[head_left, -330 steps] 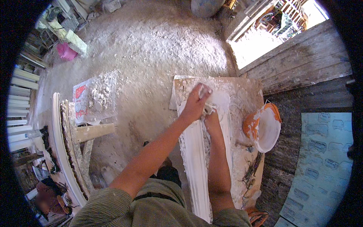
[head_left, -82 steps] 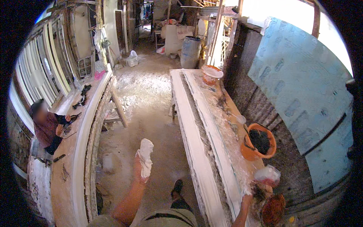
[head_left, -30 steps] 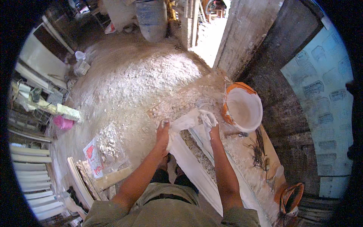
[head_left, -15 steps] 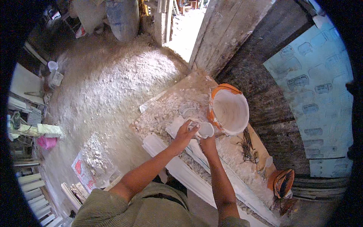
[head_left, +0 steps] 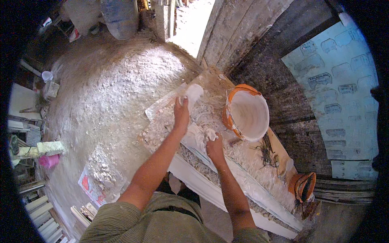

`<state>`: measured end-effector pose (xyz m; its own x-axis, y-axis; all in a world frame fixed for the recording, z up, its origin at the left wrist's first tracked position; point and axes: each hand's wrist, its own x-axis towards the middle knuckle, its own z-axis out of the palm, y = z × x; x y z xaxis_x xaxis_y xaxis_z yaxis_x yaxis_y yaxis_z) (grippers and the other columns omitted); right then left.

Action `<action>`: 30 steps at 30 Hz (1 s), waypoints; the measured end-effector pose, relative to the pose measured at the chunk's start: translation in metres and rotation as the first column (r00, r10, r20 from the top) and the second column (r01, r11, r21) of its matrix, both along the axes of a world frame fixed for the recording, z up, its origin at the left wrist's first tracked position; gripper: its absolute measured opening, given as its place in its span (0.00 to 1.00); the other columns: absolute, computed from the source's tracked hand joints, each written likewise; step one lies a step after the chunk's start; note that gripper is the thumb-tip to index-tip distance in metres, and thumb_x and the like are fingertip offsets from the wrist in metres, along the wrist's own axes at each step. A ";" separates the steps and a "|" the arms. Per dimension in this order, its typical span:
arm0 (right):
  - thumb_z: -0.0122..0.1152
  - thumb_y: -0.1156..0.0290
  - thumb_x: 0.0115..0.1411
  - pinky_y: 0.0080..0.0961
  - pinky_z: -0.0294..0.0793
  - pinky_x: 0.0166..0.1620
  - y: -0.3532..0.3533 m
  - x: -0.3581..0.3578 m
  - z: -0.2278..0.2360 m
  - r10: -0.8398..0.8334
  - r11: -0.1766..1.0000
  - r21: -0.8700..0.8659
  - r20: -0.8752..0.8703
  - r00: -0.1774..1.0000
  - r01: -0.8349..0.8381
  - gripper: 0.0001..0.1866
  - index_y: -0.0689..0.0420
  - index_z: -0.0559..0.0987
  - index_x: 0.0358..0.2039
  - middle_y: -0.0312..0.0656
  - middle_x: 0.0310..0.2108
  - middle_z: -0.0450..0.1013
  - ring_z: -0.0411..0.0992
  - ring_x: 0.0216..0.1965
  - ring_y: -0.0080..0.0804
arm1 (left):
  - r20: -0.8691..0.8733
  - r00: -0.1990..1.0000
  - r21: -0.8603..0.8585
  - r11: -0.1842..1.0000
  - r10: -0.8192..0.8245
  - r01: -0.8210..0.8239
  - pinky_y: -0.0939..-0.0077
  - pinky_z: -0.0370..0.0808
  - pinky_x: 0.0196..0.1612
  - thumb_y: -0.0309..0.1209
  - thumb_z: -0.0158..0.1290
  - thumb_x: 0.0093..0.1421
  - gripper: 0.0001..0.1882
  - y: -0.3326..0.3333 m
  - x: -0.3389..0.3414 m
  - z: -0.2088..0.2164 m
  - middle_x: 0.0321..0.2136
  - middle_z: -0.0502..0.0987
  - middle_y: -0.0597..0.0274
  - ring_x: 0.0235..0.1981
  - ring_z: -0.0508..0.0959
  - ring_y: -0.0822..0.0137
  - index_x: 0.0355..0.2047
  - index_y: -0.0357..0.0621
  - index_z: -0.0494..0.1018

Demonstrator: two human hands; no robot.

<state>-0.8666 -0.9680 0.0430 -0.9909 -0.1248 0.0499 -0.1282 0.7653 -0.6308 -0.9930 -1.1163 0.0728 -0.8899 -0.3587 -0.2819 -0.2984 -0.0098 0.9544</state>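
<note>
My left hand (head_left: pixel 182 114) is stretched out over the far left part of a plaster-crusted board (head_left: pixel 214 79). Its fingers curl at the edge of a small white bowl (head_left: pixel 194 92), blurred by motion. Closer to me, my right hand (head_left: pixel 215 147) is closed on a ragged white clump (head_left: pixel 210 134), perhaps wet plaster or fibre. Below that hand, long white mouldings (head_left: pixel 202 182) run slantwise across the board. An orange bucket (head_left: pixel 248 113), its inside coated white, stands to the right of both hands.
Dark tangled strands (head_left: pixel 267 152) lie right of the mouldings, near a smaller orange container (head_left: pixel 302 187). White rubble (head_left: pixel 162 128) covers the board's left edge. A timber wall (head_left: pixel 291 97) rises on the right. A printed sack (head_left: pixel 91 186) with white debris lies on the floor.
My hands have parted. The left has moved away and to the left with the small bowl, while the right has shifted slightly left, with the white clump now showing in it.
</note>
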 end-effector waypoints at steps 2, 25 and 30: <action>0.56 0.82 0.39 0.38 0.67 0.45 -0.010 0.008 -0.033 -0.231 0.949 -0.192 0.110 0.967 0.249 0.23 0.59 0.65 0.40 0.54 0.37 0.67 0.68 0.37 0.45 | 0.032 0.999 -0.001 1.000 -0.031 0.031 0.65 0.56 0.60 0.40 0.44 0.62 0.31 -0.010 -0.027 -0.025 0.55 0.60 0.36 0.58 0.60 0.47 0.57 0.28 0.54; 0.60 0.80 0.50 0.22 0.69 0.39 0.005 0.032 0.003 -0.353 0.840 -0.423 0.047 0.934 0.339 0.11 0.60 0.74 0.36 0.38 0.32 0.72 0.69 0.33 0.26 | 0.390 0.791 -0.724 0.375 -0.471 0.580 0.41 0.53 0.58 0.45 0.57 0.51 0.36 0.026 -0.023 -0.062 0.60 0.49 0.36 0.59 0.51 0.33 0.55 0.38 0.61; 0.61 0.80 0.45 0.34 0.71 0.41 0.015 0.031 0.007 -0.284 0.921 -0.223 0.180 0.942 0.320 0.20 0.59 0.74 0.42 0.49 0.43 0.69 0.70 0.41 0.46 | 0.068 0.837 -0.671 0.596 -0.544 0.442 0.48 0.57 0.58 0.39 0.57 0.52 0.32 0.028 -0.021 -0.085 0.53 0.61 0.35 0.54 0.63 0.41 0.54 0.38 0.61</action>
